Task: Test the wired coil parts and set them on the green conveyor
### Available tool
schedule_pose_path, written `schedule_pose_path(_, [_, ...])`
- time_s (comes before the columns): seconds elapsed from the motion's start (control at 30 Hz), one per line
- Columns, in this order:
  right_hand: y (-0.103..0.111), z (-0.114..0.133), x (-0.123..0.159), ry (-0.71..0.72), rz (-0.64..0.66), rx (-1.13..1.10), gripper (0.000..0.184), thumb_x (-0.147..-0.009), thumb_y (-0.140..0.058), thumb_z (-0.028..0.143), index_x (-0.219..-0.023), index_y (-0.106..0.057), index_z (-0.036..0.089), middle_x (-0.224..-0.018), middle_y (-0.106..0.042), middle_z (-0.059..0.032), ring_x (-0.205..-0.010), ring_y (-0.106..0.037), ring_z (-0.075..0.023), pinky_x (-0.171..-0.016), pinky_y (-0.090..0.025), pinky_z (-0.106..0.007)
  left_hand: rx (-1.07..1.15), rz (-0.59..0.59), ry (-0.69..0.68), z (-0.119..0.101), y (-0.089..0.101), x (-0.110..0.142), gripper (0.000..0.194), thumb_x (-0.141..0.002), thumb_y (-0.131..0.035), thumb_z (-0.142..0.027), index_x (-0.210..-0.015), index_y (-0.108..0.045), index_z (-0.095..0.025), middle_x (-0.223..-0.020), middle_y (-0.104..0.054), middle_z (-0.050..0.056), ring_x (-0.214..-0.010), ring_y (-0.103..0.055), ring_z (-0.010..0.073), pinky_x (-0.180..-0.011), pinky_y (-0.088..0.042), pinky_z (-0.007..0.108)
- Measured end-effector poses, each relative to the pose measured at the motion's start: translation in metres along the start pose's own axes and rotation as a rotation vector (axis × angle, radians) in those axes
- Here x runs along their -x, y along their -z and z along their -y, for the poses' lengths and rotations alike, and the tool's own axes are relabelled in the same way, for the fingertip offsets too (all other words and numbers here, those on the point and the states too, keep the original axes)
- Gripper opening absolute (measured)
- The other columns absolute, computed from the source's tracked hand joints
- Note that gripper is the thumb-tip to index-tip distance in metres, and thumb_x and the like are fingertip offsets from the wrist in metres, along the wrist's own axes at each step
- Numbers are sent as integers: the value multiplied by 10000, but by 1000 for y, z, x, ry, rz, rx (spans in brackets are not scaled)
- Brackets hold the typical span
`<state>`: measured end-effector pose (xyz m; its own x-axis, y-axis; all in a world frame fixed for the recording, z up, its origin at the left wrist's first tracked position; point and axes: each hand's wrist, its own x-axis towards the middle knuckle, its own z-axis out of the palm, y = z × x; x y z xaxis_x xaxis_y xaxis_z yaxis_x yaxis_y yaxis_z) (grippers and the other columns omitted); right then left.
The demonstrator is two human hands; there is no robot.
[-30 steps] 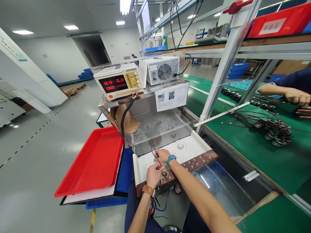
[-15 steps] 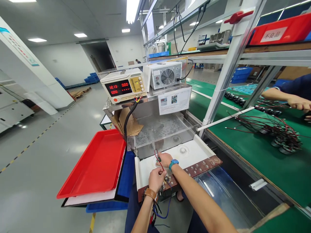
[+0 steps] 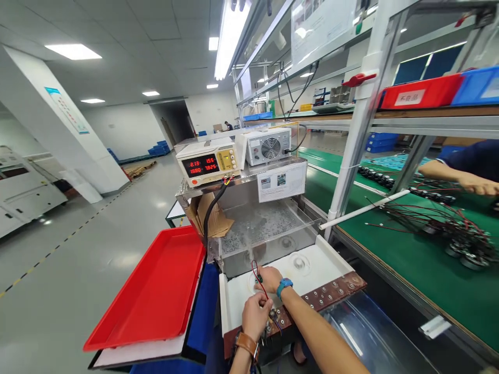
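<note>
Below centre frame, one wired part (image 3: 259, 280) was held

The right hand (image 3: 270, 280) gripped it with curled fingers; the left hand (image 3: 254, 315) pinched its red lead (image 3: 264, 291) between closed fingertips. One red tray (image 3: 156, 288) lay lower left; one display unit (image 3: 206, 161) stood above centre.

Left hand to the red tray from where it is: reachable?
Probably yes: the left hand is near the red tray, and the low white side wall between looks easy to clear. It's pinching the red wire, so it would likely need to let go first.
</note>
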<state>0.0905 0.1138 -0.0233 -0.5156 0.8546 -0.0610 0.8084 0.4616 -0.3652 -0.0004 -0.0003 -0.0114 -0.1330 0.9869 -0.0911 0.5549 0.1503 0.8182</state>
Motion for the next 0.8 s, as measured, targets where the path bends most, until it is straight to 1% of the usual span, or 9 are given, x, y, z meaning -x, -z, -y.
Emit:
schedule_pose_path(0.07, [5, 3, 3, -34, -71, -51, 350, -710, -655, 433, -972, -605, 206, -878, -699, -65, -845, -640, -241, -685, -395, -277, 34, -17, -30, -3, 3, 2, 259, -764, -520, -432, -695, -616, -203, -693, -685, 30, -704, -627, 200, -692, -442, 294])
schedule_pose_path(0.13, [12, 3, 7, -99, -206, -164, 341, -733, -637, 474, -958, -595, 221, -828, -689, -29, -799, -631, -205, -668, -389, -256, 125, -40, -63, -3, 5, 2, 329, -764, -509, -505, -734, -622, -198, -728, -697, 55, -749, -643, 226, -733, -465, 324])
schedule_pose_path(0.23, [36, -17, 15, -299, -464, -390, 356, -770, -588, 539, -936, -573, 224, -758, -661, 9, -704, -600, -155, -613, -381, -225, 282, -66, -35, -2, 7, -4, 445, -698, -540, -619, -773, -608, -186, -752, -711, 86, -802, -664, 263, -771, -493, 368])
schedule_pose_path(0.3, [62, -49, 30, -475, -663, -511, 380, -787, -553, 565, -928, -564, 212, -723, -645, 11, -651, -578, -144, -578, -382, -219, 364, -63, 28, 0, 6, -8, 519, -646, -567, -654, -859, -597, -183, -797, -728, 97, -845, -677, 278, -770, -506, 384])
schedule_pose_path(0.37, [93, -95, 59, -653, -876, -560, 414, -778, -543, 586, -912, -564, 194, -708, -641, -7, -637, -573, -156, -570, -396, -231, 411, -43, 77, 1, 5, -11, 591, -621, -577, -659, -970, -571, -182, -862, -737, 105, -876, -685, 282, -757, -515, 391])
schedule_pose_path(0.5, [153, -205, 151, -1011, -1215, -469, 466, -716, -580, 609, -888, -592, 176, -825, -680, -88, -748, -613, -219, -642, -446, -285, 405, -3, 110, 5, 3, -13, 658, -606, -569, -656, -1068, -535, -188, -925, -735, 106, -900, -689, 286, -800, -516, 428])
schedule_pose_path(0.63, [185, -294, 251, -1310, -1227, -321, 492, -661, -658, 573, -944, -638, 171, -949, -689, -152, -896, -633, -289, -731, -471, -332, 375, 24, 130, 10, 2, -19, 636, -554, -596, -652, -1005, -570, -204, -856, -744, 77, -923, -688, 306, -872, -508, 463])
schedule_pose_path(0.73, [190, -335, 305, -1450, -1165, -251, 554, -674, -657, 562, -1044, -646, 150, -1030, -672, -190, -967, -622, -339, -777, -475, -384, 363, 15, 133, 13, 2, -25, 605, -524, -619, -645, -938, -597, -205, -797, -744, 69, -906, -693, 318, -847, -531, 455])
schedule_pose_path(0.8, [187, -354, 325, -1484, -1109, -218, 570, -683, -659, 537, -1087, -646, 136, -1061, -662, -203, -990, -616, -352, -800, -475, -404, 356, 21, 126, 15, 3, -29, 583, -520, -628, -639, -908, -611, -203, -784, -744, 71, -885, -697, 318, -802, -550, 443])
